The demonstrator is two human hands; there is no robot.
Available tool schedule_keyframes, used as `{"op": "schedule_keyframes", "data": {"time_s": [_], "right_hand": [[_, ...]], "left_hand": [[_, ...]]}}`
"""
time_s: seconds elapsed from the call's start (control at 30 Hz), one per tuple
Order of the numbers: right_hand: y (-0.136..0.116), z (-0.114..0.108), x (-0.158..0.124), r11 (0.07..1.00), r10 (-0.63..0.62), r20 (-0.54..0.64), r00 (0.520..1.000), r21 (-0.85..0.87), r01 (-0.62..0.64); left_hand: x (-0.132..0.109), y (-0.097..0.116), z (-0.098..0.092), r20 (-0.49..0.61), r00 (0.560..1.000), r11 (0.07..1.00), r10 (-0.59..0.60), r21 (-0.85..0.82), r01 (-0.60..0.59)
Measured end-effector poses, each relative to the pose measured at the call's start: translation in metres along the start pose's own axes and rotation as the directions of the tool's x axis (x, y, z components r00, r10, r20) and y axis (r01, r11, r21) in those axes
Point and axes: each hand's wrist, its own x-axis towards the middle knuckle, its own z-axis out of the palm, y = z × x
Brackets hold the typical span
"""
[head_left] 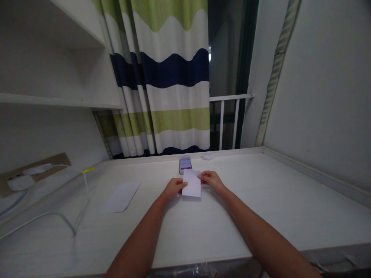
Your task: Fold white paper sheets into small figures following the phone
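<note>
A small white rectangular sheet of paper (191, 185) is held upright above the desk, between my two hands. My left hand (173, 186) pinches its left edge, with the thumb lying on the near face. On the opposite edge, higher up, the fingers of my right hand (211, 180) grip the paper. Just behind the paper a phone (185, 163) with its screen lit lies on the desk; the sheet covers its lower right corner.
White sheets (123, 197) lie on the left of the white desk (275, 200). A small crumpled or folded white piece (207, 157) sits near the back edge. Cables run from plugs (21, 182) at left. A striped curtain (176, 77) hangs behind, beside a white railing (232, 97).
</note>
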Motion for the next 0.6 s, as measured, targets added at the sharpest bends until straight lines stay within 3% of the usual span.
{"op": "schedule_keyframes", "data": {"time_s": [0.6], "right_hand": [[0.0008, -0.0019, 0.0025, 0.994, -0.105, -0.073, 0.992, 0.028, 0.107]], "left_hand": [[0.0014, -0.0051, -0.0019, 0.038, 0.999, 1.0, -0.022, 0.015, 0.021]]}}
